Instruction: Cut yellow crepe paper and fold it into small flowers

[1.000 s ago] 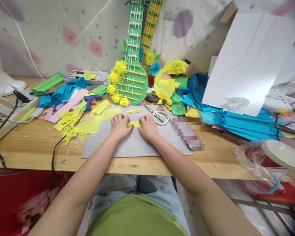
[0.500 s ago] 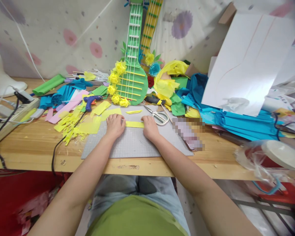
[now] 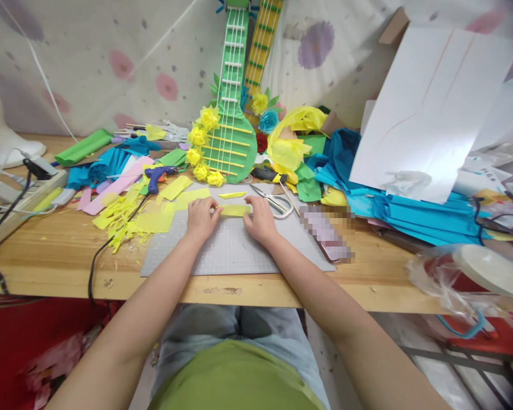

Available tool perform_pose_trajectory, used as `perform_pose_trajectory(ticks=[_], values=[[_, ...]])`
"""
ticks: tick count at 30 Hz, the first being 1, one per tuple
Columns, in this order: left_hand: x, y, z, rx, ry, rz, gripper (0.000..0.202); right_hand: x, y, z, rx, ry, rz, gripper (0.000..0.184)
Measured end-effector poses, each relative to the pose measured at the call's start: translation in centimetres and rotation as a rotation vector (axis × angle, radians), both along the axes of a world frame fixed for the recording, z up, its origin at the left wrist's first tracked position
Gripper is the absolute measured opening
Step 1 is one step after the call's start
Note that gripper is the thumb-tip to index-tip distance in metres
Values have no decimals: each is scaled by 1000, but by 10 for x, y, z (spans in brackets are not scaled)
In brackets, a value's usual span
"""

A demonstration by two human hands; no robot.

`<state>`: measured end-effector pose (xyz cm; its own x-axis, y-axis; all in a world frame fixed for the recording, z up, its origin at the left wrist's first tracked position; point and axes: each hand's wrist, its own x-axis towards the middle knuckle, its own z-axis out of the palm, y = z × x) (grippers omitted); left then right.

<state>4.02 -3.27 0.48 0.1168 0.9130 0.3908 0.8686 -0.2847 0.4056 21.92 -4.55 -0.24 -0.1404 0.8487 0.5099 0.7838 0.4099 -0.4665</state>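
Observation:
Between my hands a strip of yellow crepe paper (image 3: 235,210) is stretched just over the grey cutting mat (image 3: 226,250). My left hand (image 3: 202,217) pinches its left end between thumb and fingers. The right end is pinched in my right hand (image 3: 260,217). Beyond the strip lies a narrow folded yellow piece (image 3: 232,195). Scissors (image 3: 277,205) with pale handles rest on the mat beside my right hand, blades partly apart. Flat yellow paper sheets (image 3: 156,219) lie left of my left hand.
A green paper lute (image 3: 235,142) with yellow flowers leans at the back. A blue glue gun (image 3: 156,177) lies to the left, its black cord trailing over the table edge. Blue crepe paper (image 3: 427,219) and a white board (image 3: 427,108) are at right, near a pixelated flat object (image 3: 325,233).
The yellow strip was flat on the mat under my fingers; now it is lifted slightly and looks wider. Both hands have shifted a little inward, thumbs now showing.

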Motion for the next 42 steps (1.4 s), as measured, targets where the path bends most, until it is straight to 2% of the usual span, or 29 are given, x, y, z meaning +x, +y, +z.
perform_pose_trajectory(ticks=[5,14,26,37,42], values=[[8,-4,2,-7,-78,7,14,-1,0,-1,7,-47,55,35],[12,-6,3,20,-2,-100,18,-2,-2,2,-49,-114,102,37],[13,-7,1,107,18,-162,18,-3,3,-2,15,-113,183,29],[15,-10,5,39,20,-196,24,-4,3,0,15,-137,146,17],[14,-12,6,61,-87,-233,31,-3,3,2,23,-137,126,18]])
